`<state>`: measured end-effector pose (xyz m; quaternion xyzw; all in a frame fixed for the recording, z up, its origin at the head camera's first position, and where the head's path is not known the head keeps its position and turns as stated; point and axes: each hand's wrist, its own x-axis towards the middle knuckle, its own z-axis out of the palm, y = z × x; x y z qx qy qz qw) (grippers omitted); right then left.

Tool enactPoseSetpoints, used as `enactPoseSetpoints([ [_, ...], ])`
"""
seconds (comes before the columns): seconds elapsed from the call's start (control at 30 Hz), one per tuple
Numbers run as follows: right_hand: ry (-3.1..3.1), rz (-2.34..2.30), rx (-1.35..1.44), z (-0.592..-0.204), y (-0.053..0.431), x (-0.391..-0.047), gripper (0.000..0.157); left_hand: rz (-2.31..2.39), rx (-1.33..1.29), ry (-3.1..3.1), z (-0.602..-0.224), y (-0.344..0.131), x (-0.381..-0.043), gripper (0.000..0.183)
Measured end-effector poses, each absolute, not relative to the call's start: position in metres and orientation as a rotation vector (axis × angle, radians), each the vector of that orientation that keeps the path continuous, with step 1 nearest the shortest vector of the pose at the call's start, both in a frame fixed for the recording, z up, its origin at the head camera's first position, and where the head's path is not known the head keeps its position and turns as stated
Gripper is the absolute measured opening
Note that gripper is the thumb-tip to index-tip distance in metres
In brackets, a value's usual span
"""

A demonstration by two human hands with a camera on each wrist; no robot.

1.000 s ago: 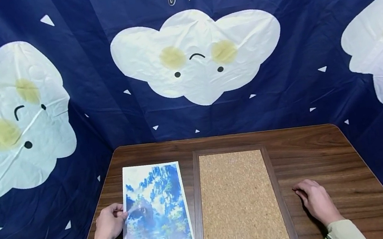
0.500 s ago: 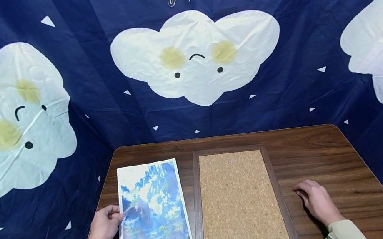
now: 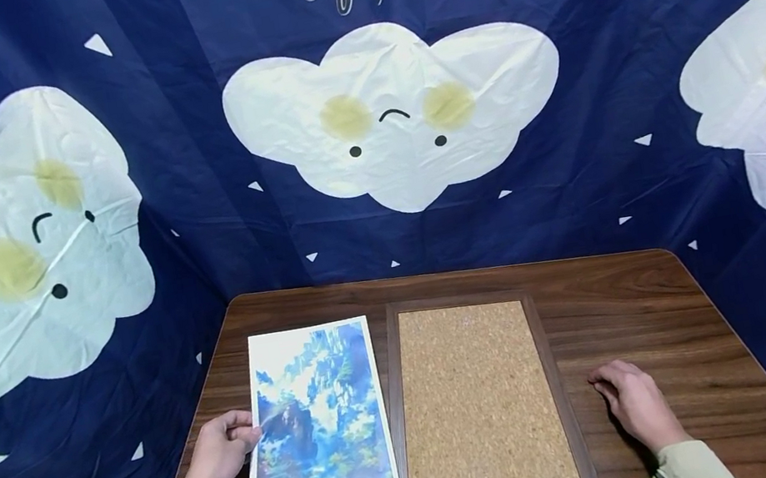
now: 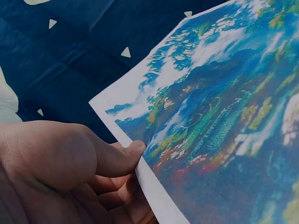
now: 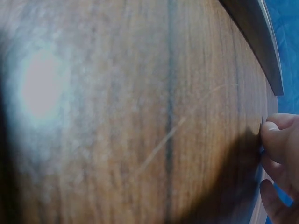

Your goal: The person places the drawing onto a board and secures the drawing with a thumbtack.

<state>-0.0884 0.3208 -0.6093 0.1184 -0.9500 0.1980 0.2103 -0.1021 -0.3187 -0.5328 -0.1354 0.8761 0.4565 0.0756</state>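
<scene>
My left hand pinches the left edge of a landscape print showing blue mountains and mist inside a white border. In the left wrist view the thumb lies on the printed face of the landscape print, the other fingers behind it. The print is tilted, raised off the table, beside a cork board with a brown frame. To the right of the board my right hand rests on the table with loosely curled fingers. In the right wrist view the right hand shows only partly; a tiny dark tip by the thumb is unclear.
The brown wood-grain table carries the board at its middle. Dark blue cloth with white clouds and triangles hangs around the back and sides. Black wrist cameras sit at both sleeves.
The left hand and print shift slightly left, then come back right, bringing the print's right edge up to the board's frame. The right hand stays in place.
</scene>
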Motion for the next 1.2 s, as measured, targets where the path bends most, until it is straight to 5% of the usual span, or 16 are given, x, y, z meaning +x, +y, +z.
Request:
enactPoseSetpoints([
  [1.2, -2.648, 0.550, 0.276, -0.607, 0.322, -0.086, 0.023, 1.496, -0.331, 2.555, -0.538, -0.240, -0.118, 0.018],
])
